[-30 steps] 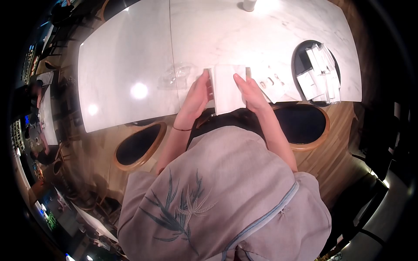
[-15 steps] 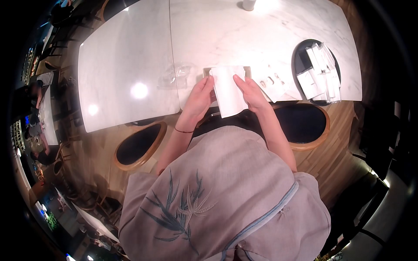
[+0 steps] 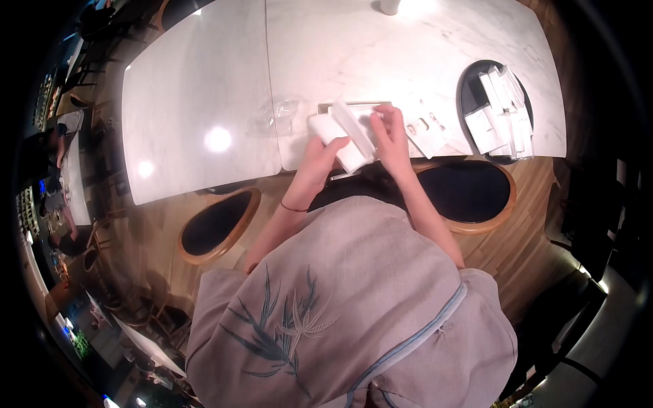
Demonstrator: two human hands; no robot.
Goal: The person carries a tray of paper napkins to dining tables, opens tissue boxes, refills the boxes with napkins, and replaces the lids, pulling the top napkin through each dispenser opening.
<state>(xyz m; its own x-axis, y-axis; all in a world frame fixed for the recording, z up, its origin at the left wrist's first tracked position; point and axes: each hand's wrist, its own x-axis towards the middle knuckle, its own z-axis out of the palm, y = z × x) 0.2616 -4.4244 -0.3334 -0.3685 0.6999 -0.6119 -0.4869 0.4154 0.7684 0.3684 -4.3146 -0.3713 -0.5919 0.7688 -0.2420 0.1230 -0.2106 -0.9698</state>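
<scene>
A stack of folded white paper napkins (image 3: 337,141) is tilted over the table's front edge, with one upright white fold (image 3: 356,129) standing up along its right side. My left hand (image 3: 316,165) grips the stack from the lower left, thumb across the top. To the right of the fold is my right hand (image 3: 392,141), its thumb and bent fingers apart; I cannot make out whether they touch the paper. Just behind both hands sits a shallow box (image 3: 325,107), mostly hidden by paper and fingers.
A dark oval tray (image 3: 469,88) bears several white packets (image 3: 500,112). Crumpled clear plastic (image 3: 279,115) lies left of my hands, a printed white card (image 3: 428,139) to the right. A white cup (image 3: 390,7) stands at the back. Stools (image 3: 221,224) flank me below the marble table (image 3: 197,81).
The white paper, held flat between both hands before, is now tilted leftward in my left hand with a fold raised. My right hand's fingers have come off its side and spread near the box.
</scene>
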